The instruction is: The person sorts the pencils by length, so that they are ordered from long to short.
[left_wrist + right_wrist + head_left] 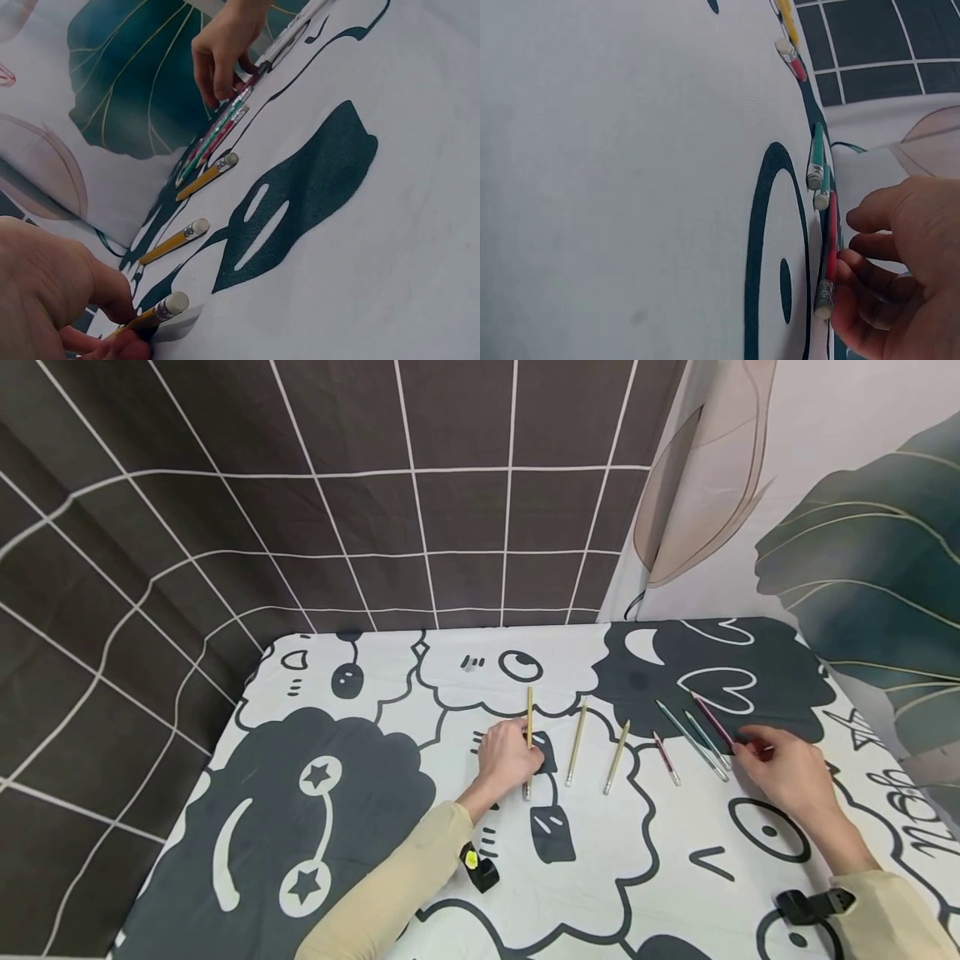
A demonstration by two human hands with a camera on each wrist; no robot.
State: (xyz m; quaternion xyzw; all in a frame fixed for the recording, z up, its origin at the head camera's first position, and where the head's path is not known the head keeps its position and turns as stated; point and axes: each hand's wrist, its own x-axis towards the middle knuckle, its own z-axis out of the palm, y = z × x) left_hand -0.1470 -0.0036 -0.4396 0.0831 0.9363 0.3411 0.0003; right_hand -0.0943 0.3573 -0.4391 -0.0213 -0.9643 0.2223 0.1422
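In the head view, my left hand (506, 758) pinches a yellow pencil (529, 703) near its middle, low over the cloth. The left wrist view shows its white eraser (177, 302) end sticking out past my thumb. To its right lie a second yellow pencil (577, 745) and a third yellow pencil (617, 760). A shorter red pencil (666, 758) follows, then two teal pencils (692, 740). My right hand (787, 777) is at a longer red pencil (711, 721). In the right wrist view, its loosely bent fingertips (846, 259) come against that pencil's side.
A white cloth (592, 893) with dark cartoon drawings covers the table. Behind it hangs a dark curtain (457, 510) with a white grid, and at the right a leaf-patterned curtain (862, 552). Black straps with small devices sit on both wrists.
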